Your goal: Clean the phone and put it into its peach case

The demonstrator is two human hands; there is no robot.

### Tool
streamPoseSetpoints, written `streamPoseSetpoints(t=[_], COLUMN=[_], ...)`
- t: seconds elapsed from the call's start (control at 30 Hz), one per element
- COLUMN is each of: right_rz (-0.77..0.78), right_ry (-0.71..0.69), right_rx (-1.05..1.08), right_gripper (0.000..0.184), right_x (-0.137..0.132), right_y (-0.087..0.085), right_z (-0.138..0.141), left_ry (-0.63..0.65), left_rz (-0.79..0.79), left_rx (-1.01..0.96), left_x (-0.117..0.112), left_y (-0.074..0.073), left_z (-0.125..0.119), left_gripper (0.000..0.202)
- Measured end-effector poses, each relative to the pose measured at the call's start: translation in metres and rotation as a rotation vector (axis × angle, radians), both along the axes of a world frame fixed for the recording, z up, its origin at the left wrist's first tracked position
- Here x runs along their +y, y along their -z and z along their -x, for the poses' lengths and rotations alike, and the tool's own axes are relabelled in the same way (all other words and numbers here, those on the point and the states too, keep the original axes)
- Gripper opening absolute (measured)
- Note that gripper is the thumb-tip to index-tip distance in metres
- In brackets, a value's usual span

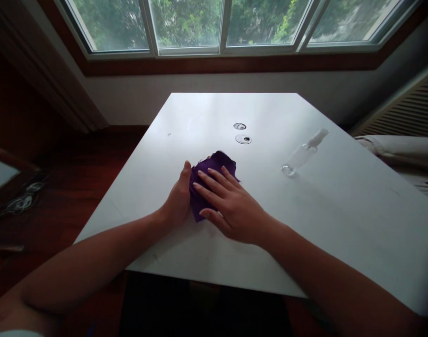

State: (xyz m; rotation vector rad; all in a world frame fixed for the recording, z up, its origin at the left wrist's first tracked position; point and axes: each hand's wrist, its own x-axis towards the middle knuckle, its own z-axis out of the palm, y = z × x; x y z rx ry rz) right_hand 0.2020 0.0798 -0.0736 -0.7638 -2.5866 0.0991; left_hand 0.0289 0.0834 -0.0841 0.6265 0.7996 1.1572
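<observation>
A dark purple cloth (214,161) is bunched over the near middle of the white table, its top edge uneven. At its left edge is my left hand (177,196), thumb pointing up along the cloth and palm turned toward it. The other left fingers are hidden behind the cloth, which the hand appears to grip. Across the front of the cloth lies my right hand (231,201), flat, with its fingers stretched out and slightly apart. Whether anything is folded inside the cloth cannot be seen.
A clear spray bottle (301,154) lies on its side on the white table (340,224), right of my hands. Beyond the cloth are a round hole (239,126) and a round cover (243,139). Coiled cables (20,201) lie at the left. Windows (189,23) span the back.
</observation>
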Motion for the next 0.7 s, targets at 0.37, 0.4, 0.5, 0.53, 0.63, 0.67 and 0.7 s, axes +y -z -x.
streamPoseSetpoints(t=[0.37,0.4,0.5,0.53,0.63,0.67,0.7], right_rz=[0.06,0.06,0.036,0.027,0.015,0.016,0.019], right_ry=[0.109,0.119,0.002,-0.058,-0.175,-0.168,-0.138], right_rx=[-0.013,-0.01,-0.003,0.0,0.009,0.02,0.032], right_gripper=[0.066,0.069,0.08,0.082,0.073,0.068,0.062], right_x=[0.024,0.022,0.011,0.007,0.007,0.011,0.015], right_y=[0.007,0.007,0.004,0.002,0.0,0.0,0.001], right_z=[-0.016,-0.016,-0.008,-0.005,-0.003,-0.006,-0.01], left_ry=[-0.07,-0.073,-0.027,-0.007,-0.03,-0.068,-0.107], left_rz=[-0.072,-0.07,-0.023,-0.006,-0.012,-0.03,-0.045], left_rx=[0.043,0.048,0.001,-0.022,-0.039,-0.018,0.012], left_x=[0.006,0.006,0.005,0.005,0.006,0.006,0.007], left_y=[0.006,0.006,0.006,0.006,0.006,0.006,0.006], left_z=[0.002,0.002,0.004,0.005,0.007,0.007,0.007], left_gripper=[0.064,0.064,0.07,0.072,0.074,0.073,0.071])
